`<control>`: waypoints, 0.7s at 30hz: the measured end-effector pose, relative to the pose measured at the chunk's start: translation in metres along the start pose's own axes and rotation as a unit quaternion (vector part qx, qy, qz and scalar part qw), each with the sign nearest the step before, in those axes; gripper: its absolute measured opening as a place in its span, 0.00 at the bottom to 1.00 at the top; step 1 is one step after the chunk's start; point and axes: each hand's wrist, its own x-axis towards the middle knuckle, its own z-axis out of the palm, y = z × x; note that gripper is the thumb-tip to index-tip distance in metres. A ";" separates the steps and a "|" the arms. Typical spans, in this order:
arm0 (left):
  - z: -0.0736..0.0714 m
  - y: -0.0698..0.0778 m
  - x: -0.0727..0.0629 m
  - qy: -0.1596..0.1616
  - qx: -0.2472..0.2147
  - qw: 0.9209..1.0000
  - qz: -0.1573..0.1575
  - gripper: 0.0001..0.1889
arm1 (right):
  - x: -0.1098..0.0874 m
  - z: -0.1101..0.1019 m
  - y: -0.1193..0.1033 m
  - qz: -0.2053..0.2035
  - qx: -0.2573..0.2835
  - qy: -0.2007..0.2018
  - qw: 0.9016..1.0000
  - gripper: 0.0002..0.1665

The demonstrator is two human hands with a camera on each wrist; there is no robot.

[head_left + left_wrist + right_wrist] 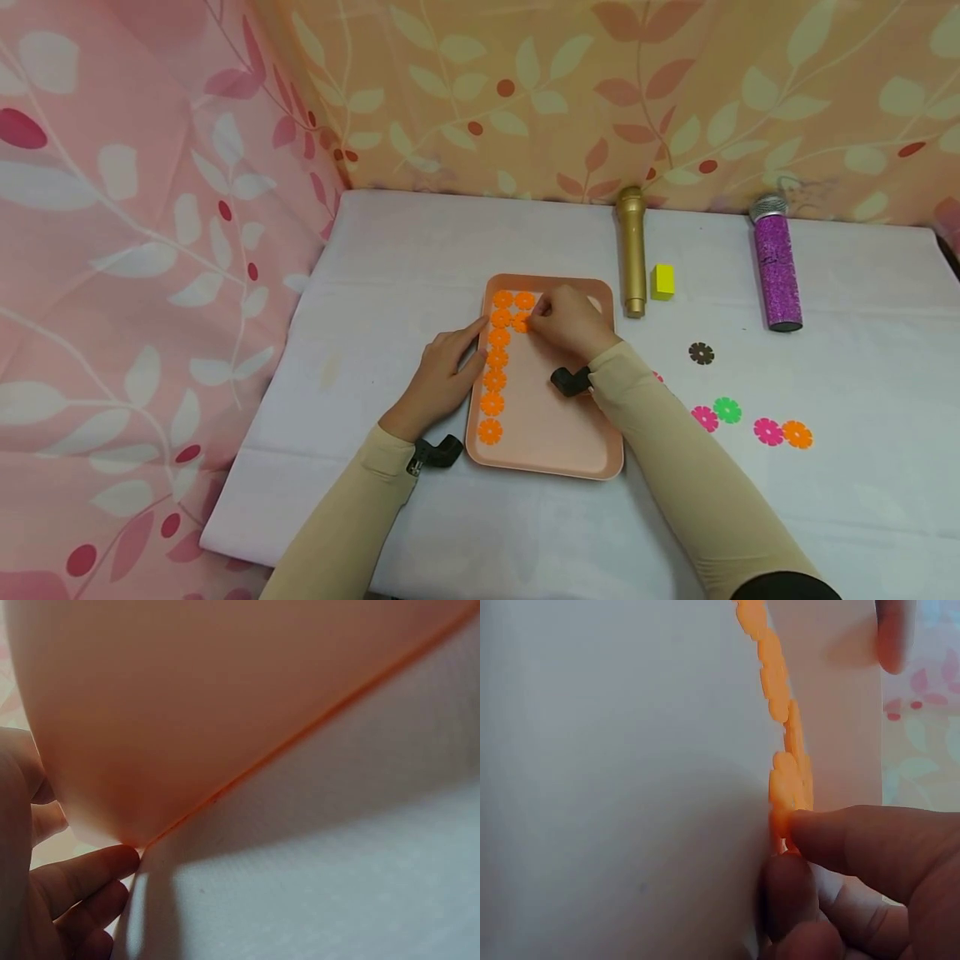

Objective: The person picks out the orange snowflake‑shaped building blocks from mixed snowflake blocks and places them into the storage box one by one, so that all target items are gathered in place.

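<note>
A salmon-pink tray (558, 425) lies on the table, with orange flower-shaped discs (494, 381) lined along its left side. Two more orange discs form a short second column at the top. My right hand (567, 321) reaches over the tray and pinches the lower disc of that column (521, 322) between thumb and finger. In the right wrist view, the fingertips grip the pinched orange disc (785, 784) at its edge. My left hand (442, 375) rests against the tray's left rim with fairly straight fingers. In the left wrist view, its fingertips (112, 862) touch the tray's outer wall (172, 735).
Right of the tray stand a gold microphone (632, 250), a yellow block (662, 282) and a purple glitter microphone (777, 267). Loose discs lie nearer: brown (701, 353), green (727, 410), pink (768, 432) and orange (797, 434). My right forearm partly covers other pink discs.
</note>
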 end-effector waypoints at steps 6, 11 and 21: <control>0.000 0.000 0.000 -0.001 0.001 1.000 -0.001 0.29 | 0.000 -0.001 -0.002 0.002 -0.013 0.003 1.000 0.10; 0.000 0.000 0.000 0.000 -0.001 1.000 -0.001 0.29 | -0.001 -0.001 -0.002 0.014 -0.018 0.007 1.000 0.12; 0.001 -0.001 0.000 0.000 -0.002 1.000 0.000 0.29 | -0.015 -0.013 0.000 0.016 0.000 0.001 1.000 0.15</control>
